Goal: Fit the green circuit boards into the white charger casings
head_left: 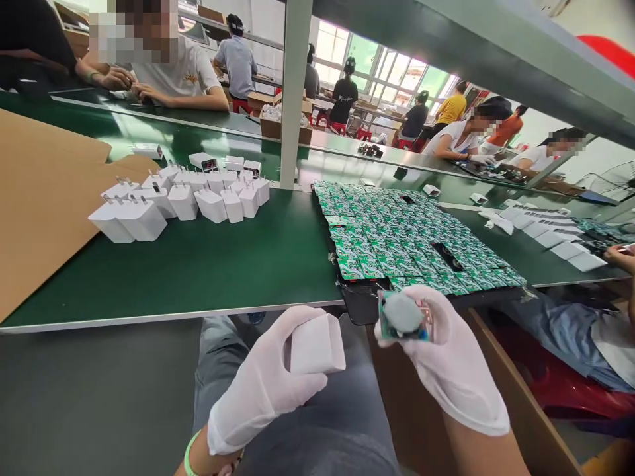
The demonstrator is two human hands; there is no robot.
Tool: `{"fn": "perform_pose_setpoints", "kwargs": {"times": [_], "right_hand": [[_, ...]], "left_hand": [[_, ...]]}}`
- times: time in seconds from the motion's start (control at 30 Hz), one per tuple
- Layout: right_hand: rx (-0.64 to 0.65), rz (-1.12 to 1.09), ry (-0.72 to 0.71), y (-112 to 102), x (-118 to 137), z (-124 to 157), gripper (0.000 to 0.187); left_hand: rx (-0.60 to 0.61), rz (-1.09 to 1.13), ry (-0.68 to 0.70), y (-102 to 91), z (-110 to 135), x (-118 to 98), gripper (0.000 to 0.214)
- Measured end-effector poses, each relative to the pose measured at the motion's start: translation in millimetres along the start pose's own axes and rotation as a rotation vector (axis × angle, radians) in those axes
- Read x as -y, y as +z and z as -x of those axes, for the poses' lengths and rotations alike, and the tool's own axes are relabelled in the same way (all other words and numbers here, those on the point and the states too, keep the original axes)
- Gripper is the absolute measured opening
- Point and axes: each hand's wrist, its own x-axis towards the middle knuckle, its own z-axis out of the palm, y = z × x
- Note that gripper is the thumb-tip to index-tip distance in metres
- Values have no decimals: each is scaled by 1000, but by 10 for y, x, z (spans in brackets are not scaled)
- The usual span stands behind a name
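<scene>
Head view: your gloved left hand [262, 380] is closed on a white charger casing [317, 344], held between thumb and fingers at bottom center of the frame. Your gloved right hand [449, 357] grips a small green circuit board [383, 317] bearing a grey round lump [403, 313], just right of center. Beyond, a black tray [360, 304] of green boards [397, 238] sits on the green workbench [198, 264], with white charger shells [183, 201] clustered at left.

Gloved left hand [262, 380] grips white charger shell [317, 344]; gloved right hand [449, 363] grips green circuit board [421, 322]. Packed green boards [417, 238] at 12 o'clock, white chargers [181, 198] at 10 o'clock.
</scene>
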Motion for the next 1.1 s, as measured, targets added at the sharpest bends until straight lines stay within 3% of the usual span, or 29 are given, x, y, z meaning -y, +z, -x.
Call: {"fn": "perform_pose_setpoints", "kwargs": {"times": [0.13, 0.43, 0.63, 0.8, 0.93, 1.03, 1.1], "right_hand": [[131, 58, 73, 150, 31, 118, 51], [223, 177, 58, 230, -10, 144, 51], [326, 414, -74, 143, -70, 219, 61], [354, 624, -191, 234, 42, 239, 57], [464, 863, -253, 305, 164, 237, 50], [486, 891, -282, 287, 127, 262, 69], [473, 781, -262, 260, 43, 287, 82]], "left_hand": [[23, 5, 57, 10, 30, -18, 58], [22, -21, 164, 4, 118, -78, 59], [16, -61, 300, -19, 146, -72, 52], [42, -33, 371, -32, 155, -18, 52], [50, 24, 427, 8, 160, 52, 62], [16, 79, 445, 41, 168, 103, 69], [-26, 115, 442, 50, 178, 130, 69]]}}
